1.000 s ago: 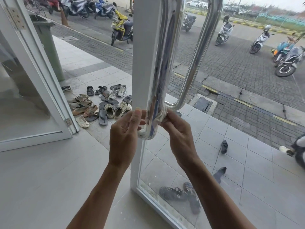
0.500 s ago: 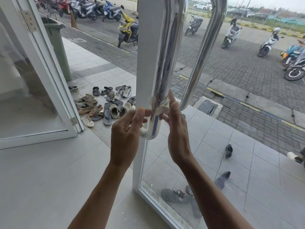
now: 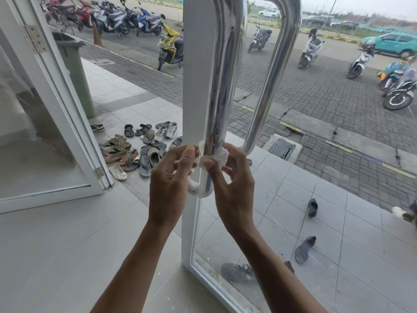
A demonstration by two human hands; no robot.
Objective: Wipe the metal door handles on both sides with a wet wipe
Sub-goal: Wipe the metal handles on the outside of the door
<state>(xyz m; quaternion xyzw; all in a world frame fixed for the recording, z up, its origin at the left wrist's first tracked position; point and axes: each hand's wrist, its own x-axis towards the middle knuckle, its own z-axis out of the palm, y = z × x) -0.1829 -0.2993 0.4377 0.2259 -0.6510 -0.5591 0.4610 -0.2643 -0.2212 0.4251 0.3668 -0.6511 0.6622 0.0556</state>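
Near handle [image 3: 222,91], a polished steel tube, runs down the white door frame [image 3: 194,91] and bends into the frame at its lower end. A white wipe [image 3: 214,157] is wrapped around the tube just above that bend. The left hand [image 3: 171,177] pinches one end of the wipe between thumb and fingertips, left of the tube; the right hand [image 3: 232,177] pinches the other end, right of the tube, remaining fingers loosely curled. Both forearms rise from the lower edge of view and partly cover the frame and the lower bend. The far handle [image 3: 268,86] stands behind the glass [image 3: 259,222], on the outer side, untouched. Through the glass: scattered sandals [image 3: 304,246] on the tiled porch. Left of the frame: a heap of shoes [image 3: 140,147], a green bin [image 3: 74,68], a second open door leaf [image 3: 56,114]. Beyond: parked scooters [image 3: 169,45] on paving.
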